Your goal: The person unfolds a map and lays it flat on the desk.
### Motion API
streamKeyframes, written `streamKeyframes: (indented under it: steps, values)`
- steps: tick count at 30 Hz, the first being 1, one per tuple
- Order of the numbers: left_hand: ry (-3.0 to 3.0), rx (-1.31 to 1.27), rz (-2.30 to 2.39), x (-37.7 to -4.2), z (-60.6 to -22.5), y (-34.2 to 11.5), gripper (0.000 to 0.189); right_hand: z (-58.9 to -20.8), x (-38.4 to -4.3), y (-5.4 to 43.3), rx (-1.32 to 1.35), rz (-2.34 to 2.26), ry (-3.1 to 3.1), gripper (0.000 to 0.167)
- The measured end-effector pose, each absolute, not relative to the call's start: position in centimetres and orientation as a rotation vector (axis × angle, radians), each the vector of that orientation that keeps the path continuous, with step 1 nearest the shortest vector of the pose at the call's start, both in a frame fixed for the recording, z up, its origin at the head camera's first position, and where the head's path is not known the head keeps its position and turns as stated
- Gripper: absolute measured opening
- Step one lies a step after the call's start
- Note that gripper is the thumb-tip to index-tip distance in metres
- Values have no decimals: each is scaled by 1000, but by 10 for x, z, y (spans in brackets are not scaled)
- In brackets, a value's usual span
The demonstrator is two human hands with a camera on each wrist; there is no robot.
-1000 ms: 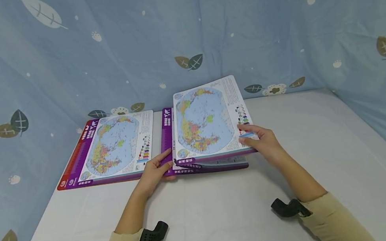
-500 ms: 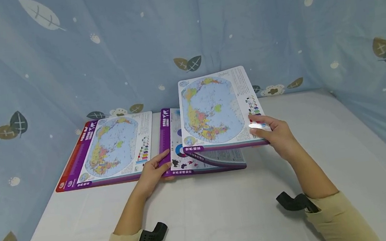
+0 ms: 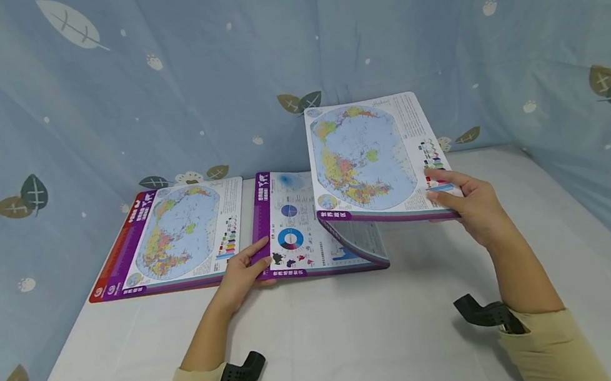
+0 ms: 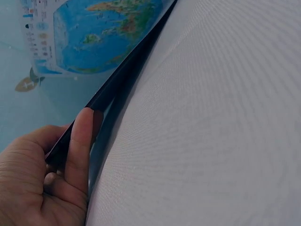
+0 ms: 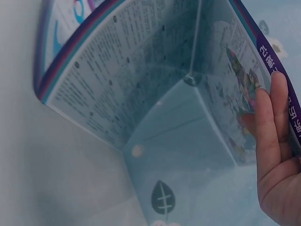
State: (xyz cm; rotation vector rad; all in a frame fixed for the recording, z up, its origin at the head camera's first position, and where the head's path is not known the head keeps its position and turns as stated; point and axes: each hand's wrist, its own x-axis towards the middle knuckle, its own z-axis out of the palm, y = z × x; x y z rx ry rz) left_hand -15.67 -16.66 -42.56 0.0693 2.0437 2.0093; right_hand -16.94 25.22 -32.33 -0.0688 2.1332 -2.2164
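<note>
A purple-edged folding world map spreads across the middle of the head view. Its lower panel (image 3: 305, 250), printed with charts, lies on the table. The upper panel (image 3: 365, 165), with a world map on its face, is raised and swung to the right. My left hand (image 3: 242, 276) pinches the lower panel's left edge; the left wrist view has thumb and fingers on either side of that edge. My right hand (image 3: 473, 203) grips the raised panel's lower right corner. In the right wrist view, a curved inner panel (image 5: 101, 80) with text joins the two.
A second folded world map (image 3: 180, 236) with a purple strip lies at the left, over a red-edged sheet (image 3: 117, 256). White cloth covers the table (image 3: 351, 342). A blue leaf-print curtain (image 3: 185, 78) hangs behind and at the sides.
My right hand has moved right and up with the upper panel, uncovering the chart-printed panel beneath and drawing the curved inner panel up. The left hand has stayed in place.
</note>
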Motion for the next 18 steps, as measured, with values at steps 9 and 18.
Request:
streamKeyframes:
  steps: [9, 18]
  values:
    - [2059, 32, 2001, -155, -423, -165, 54, -318, -171, 271, -66, -2290, 2070, 46]
    - [2080, 21, 1980, -155, -422, -165, 54, -315, -173, 291, -1, -2338, 2036, 37]
